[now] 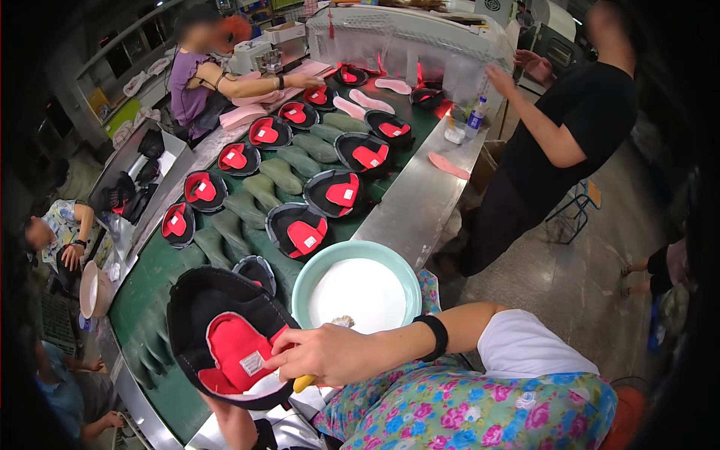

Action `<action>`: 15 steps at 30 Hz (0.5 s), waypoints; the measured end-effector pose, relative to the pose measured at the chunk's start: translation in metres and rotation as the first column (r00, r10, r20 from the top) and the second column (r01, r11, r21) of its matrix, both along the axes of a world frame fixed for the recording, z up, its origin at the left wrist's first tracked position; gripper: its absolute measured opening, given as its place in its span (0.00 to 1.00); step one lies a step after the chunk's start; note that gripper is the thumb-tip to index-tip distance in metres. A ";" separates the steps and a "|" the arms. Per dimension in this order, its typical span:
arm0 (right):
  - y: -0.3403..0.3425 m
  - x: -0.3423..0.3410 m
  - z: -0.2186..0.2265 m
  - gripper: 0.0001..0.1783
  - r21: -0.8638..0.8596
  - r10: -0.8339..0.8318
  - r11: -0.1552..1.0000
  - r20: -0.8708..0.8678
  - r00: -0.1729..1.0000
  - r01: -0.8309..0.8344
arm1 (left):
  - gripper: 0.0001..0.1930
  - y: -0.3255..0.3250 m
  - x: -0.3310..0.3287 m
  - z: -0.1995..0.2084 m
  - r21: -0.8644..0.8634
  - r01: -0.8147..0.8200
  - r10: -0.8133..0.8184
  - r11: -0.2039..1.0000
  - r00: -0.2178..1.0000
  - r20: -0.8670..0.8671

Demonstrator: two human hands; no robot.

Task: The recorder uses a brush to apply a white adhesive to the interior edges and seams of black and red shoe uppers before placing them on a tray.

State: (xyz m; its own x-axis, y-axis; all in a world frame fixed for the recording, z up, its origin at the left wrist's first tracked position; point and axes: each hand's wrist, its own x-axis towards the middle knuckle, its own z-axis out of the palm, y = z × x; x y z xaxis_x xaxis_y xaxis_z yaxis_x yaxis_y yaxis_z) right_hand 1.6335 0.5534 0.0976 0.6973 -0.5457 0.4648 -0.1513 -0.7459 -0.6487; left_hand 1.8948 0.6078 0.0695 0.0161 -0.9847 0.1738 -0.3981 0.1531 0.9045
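A black shoe upper with a red lining and a small white label is tilted up close in front of me. My left hand grips it from underneath, its fingers partly hidden by the upper. My right hand is closed round a brush, with a yellow handle end showing below the palm and pale bristles above the knuckles. Its fingertips touch the lining beside the label. Just beyond this hand stands a pale green basin of white liquid, its near rim partly covered by the hand.
Black uppers with red linings line the green conveyor belt, with grey-green shoe lasts between their rows. A metal ledge borders the belt's right side, holding a bottle and a pink insole. Co-workers are nearby.
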 end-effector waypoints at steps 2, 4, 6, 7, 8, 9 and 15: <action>0.009 0.008 0.000 0.17 0.143 0.073 0.987 0.013 0.997 -0.074 | 0.25 0.043 0.005 -0.030 -0.006 -0.003 0.003 1.000 0.999 -0.043; 0.020 0.015 0.000 0.17 0.281 0.131 0.951 0.016 0.991 -0.130 | 0.24 0.015 -0.013 -0.032 -0.016 0.006 -0.008 1.000 0.994 -0.106; 0.023 0.014 0.003 0.17 0.369 0.197 0.911 -0.003 0.980 -0.182 | 0.22 0.019 -0.007 -0.045 -0.024 0.007 -0.010 1.000 0.989 -0.148; 0.025 0.015 0.003 0.17 0.374 0.213 0.906 0.000 0.977 -0.197 | 0.21 0.039 -0.018 -0.051 -0.026 -0.009 0.005 1.000 0.985 -0.172; 0.027 0.016 0.002 0.17 0.355 0.226 0.912 -0.016 0.974 -0.205 | 0.20 0.041 -0.013 -0.054 -0.022 -0.029 0.024 0.999 0.981 -0.194; 0.029 0.017 0.001 0.16 0.340 0.242 0.915 -0.030 0.970 -0.218 | 0.19 0.025 -0.006 -0.060 -0.015 -0.052 0.048 0.999 0.975 -0.215; 0.013 -0.036 0.002 0.09 0.222 -0.139 0.966 0.031 0.990 0.129 | 0.17 0.105 0.011 -0.079 0.207 -0.191 0.230 0.960 0.954 -0.190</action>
State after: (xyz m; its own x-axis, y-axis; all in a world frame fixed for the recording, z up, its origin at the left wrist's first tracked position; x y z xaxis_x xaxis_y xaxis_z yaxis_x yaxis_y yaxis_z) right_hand 1.5978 0.5661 0.0993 0.5915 -0.7248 0.3533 -0.2069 -0.5600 -0.8022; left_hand 1.9054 0.7124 -0.0096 0.2430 -0.9692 -0.0396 -0.2013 -0.0904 0.9754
